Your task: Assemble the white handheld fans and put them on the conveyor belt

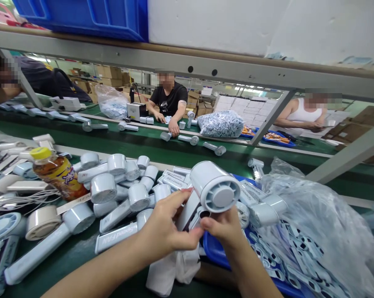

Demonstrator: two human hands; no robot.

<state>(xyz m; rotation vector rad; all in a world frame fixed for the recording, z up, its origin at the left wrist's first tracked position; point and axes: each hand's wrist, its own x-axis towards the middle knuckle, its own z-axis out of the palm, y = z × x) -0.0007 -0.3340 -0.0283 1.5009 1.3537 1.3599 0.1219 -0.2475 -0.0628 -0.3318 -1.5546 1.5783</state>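
Observation:
A light-blue handheld fan (214, 182) is held between my hands, its round vented head up and towards the right. My left hand (158, 223) is closed around the handle, thumb along the near side. My right hand (230, 227) is closed at the handle just below the head, its thumb beside a dark round hole; some of its fingers are hidden behind the fan. A narrow light-blue strip (194, 219) lies along the handle between the thumbs; I cannot tell if it is fixed there. Below hangs crumpled white material (187, 265).
Many fans (102, 188) are piled left, beside a drink bottle (61, 174) and white cables (25, 200). A blue tray (216, 250) and a plastic bag (336, 207) with blue strips are at right. Beyond the green conveyor (149, 145), a person (171, 99) handles parts.

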